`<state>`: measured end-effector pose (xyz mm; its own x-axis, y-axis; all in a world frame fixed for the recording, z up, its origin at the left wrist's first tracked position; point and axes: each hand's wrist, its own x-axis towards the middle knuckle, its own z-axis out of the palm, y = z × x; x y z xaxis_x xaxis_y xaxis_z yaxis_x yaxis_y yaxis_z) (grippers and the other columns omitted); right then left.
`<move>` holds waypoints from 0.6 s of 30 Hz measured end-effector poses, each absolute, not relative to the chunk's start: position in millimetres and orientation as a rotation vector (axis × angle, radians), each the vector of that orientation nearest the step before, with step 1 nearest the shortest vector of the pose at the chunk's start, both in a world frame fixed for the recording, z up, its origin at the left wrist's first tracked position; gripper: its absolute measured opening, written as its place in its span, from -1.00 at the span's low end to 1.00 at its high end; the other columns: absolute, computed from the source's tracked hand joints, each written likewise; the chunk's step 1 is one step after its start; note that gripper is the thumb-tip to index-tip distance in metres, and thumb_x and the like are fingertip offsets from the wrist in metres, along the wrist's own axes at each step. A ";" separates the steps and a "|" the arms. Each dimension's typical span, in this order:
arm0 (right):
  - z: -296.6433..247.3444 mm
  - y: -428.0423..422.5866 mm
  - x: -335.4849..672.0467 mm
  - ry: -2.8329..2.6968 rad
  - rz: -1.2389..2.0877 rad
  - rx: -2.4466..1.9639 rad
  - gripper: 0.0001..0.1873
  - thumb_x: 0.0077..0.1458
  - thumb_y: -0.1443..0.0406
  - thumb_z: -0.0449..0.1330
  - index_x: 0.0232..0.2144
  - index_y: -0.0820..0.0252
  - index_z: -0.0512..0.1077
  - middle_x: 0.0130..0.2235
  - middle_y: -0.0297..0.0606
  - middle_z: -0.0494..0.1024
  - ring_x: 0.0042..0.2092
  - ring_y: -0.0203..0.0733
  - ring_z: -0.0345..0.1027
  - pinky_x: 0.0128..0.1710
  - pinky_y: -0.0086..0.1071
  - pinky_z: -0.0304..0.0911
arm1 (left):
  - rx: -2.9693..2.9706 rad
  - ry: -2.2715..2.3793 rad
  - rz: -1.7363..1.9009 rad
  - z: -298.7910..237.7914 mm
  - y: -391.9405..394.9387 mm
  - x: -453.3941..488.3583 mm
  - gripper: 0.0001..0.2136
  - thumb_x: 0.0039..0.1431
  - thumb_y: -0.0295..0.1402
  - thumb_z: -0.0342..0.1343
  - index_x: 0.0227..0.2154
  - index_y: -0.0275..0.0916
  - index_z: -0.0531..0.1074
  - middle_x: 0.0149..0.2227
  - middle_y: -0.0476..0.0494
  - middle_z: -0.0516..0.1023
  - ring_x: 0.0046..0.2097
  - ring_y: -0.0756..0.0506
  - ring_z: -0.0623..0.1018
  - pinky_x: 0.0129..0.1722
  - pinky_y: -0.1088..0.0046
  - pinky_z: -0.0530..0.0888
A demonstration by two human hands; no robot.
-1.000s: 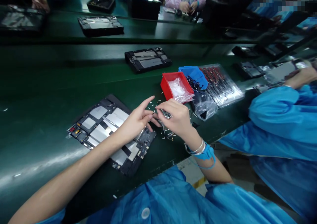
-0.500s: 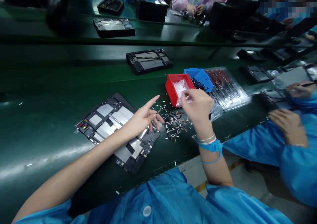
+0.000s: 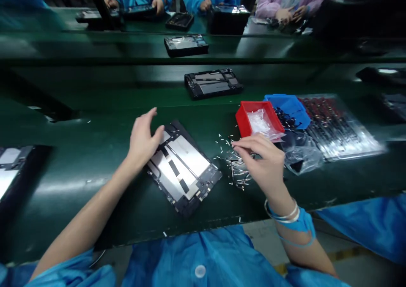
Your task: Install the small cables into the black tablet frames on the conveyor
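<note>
A tablet's back chassis (image 3: pixel 182 170), with silver panels in a black frame, lies tilted on the green conveyor belt (image 3: pixel 79 185). My left hand (image 3: pixel 143 138) grips its upper-left edge, and the chassis's left side is hidden behind that hand. My right hand (image 3: pixel 261 162) hangs over a loose scatter of small white-and-black pieces (image 3: pixel 236 168), its fingertips close together at the scatter's upper edge. Anything between those fingertips is too small to make out. Bracelets and a blue strap circle my right wrist.
A red bin (image 3: pixel 247 120) holds clear plastic, beside a blue bin (image 3: pixel 290 107) of dark parts. A plastic bag (image 3: pixel 301 160) and a clear tray of red-and-black parts (image 3: pixel 339 128) lie nearby. Further tablet frames (image 3: pixel 212 83) sit beyond, and co-workers' hands (image 3: pixel 283 15) work across the belt.
My left hand has moved left onto the chassis edge, and the chassis has shifted and turned. My right hand has come from the red bin down to the scatter. The view has swung left.
</note>
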<state>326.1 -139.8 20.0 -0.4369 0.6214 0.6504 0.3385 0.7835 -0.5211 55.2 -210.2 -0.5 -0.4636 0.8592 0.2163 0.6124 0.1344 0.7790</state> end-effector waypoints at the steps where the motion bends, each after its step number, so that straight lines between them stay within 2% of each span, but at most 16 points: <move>1: 20.6 -140.8 327.3 -2.015 0.519 -0.769 -0.88 0.06 0.40 0.24 -0.44 0.12 0.56 -0.42 -0.29 0.58 -0.36 -0.24 0.42 -0.36 -0.30 0.35 | 1.393 2.195 1.204 -5.7 -210.1 42.0 -0.54 0.09 -0.32 0.07 0.09 -0.27 0.33 0.04 -0.31 0.46 0.11 -0.28 0.40 0.12 0.06 0.31; 4: 18.7 -146.0 326.6 -1.854 0.911 -0.922 -0.94 -0.04 0.36 0.30 -0.43 0.11 0.57 -0.42 -0.32 0.58 -0.39 -0.26 0.42 -0.41 -0.34 0.35 | 1.354 2.065 1.077 -20.4 -199.0 27.2 -0.63 0.14 -0.32 -0.02 -0.02 -0.36 0.40 -0.11 -0.33 0.54 -0.10 -0.22 0.52 -0.02 0.12 0.42; 8: 13.3 -155.9 315.9 -1.701 1.341 -1.028 -0.75 -0.17 0.32 0.36 -0.32 0.11 0.57 -0.48 -0.37 0.54 -0.45 -0.32 0.37 -0.50 -0.41 0.30 | 1.476 1.861 1.033 -26.3 -178.6 50.0 -0.64 0.14 -0.37 -0.03 -0.02 -0.37 0.41 -0.18 -0.26 0.58 -0.15 -0.15 0.55 -0.06 0.25 0.45; 10: 11.1 -162.3 306.4 -1.662 1.510 -1.044 -0.80 -0.22 0.30 0.38 -0.42 0.14 0.55 -0.49 -0.36 0.53 -0.46 -0.34 0.36 -0.55 -0.45 0.25 | 1.516 1.791 1.021 -21.9 -178.1 59.8 -0.65 0.12 -0.39 0.01 -0.03 -0.35 0.42 -0.16 -0.23 0.58 -0.11 -0.14 0.54 -0.01 0.25 0.43; 14: 6.7 -179.5 276.9 -1.676 1.799 -1.035 -0.84 -0.25 0.28 0.38 -0.54 0.17 0.48 -0.51 -0.35 0.52 -0.48 -0.34 0.36 -0.52 -0.43 0.28 | 1.704 1.899 1.098 -7.5 -218.1 57.2 -0.68 0.16 -0.42 0.00 -0.02 -0.30 0.42 0.06 -0.22 0.47 0.12 -0.18 0.40 0.16 0.13 0.28; 18: -0.1 -194.0 238.7 -1.755 1.971 -0.944 -0.84 -0.25 0.32 0.37 -0.55 0.18 0.45 -0.48 -0.33 0.55 -0.42 -0.32 0.41 -0.37 -0.37 0.35 | 1.887 2.020 1.127 -0.8 -299.4 53.5 -0.75 0.28 -0.43 -0.07 -0.06 -0.30 0.42 0.00 -0.22 0.50 0.07 -0.13 0.46 0.10 0.22 0.36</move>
<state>238.7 -194.0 -0.1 -0.7224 0.6439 -0.2522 0.1761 -0.1813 -0.9675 53.5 -299.4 -0.8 -0.1939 0.9090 0.3690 0.7914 -0.0774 0.6063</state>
